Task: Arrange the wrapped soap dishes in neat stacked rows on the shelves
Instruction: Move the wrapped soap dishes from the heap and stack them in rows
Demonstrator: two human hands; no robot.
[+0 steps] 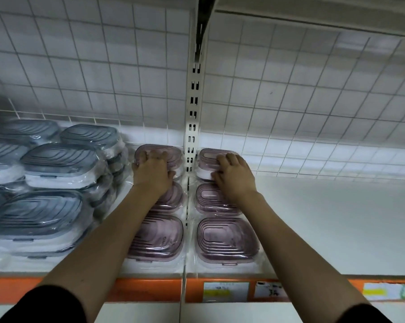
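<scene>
**Two pink rows forming, right shelf still bare**

Dark sleeves (pixel 45 304) are reaching in. Left hand (pixel 153 170) and right hand (pixel 235 174) are pressing, fingers spread, onto the rearmost pink soap dishes (pixel 227 238) (grey stacks (pixel 57 164) look finished).

I'm in a shop, at a retail shelf (pixel 313 224). A slotted white upright (pixel 192 136) runs up the back, the kind that takes adjustable brackets, with wire grid panels (pixel 92 73) either side of it. The front edge carries an orange price strip (pixel 148 290) with paper labels (pixel 226 292) stuck on it. The stock is many copies of the same thing, each sealed in clear wrap: grey dishes (pixel 57 159) piled on the left, pink dishes (pixel 227 238) in rows beside them. Another shelf (pixel 313 17) hangs overhead
</scene>
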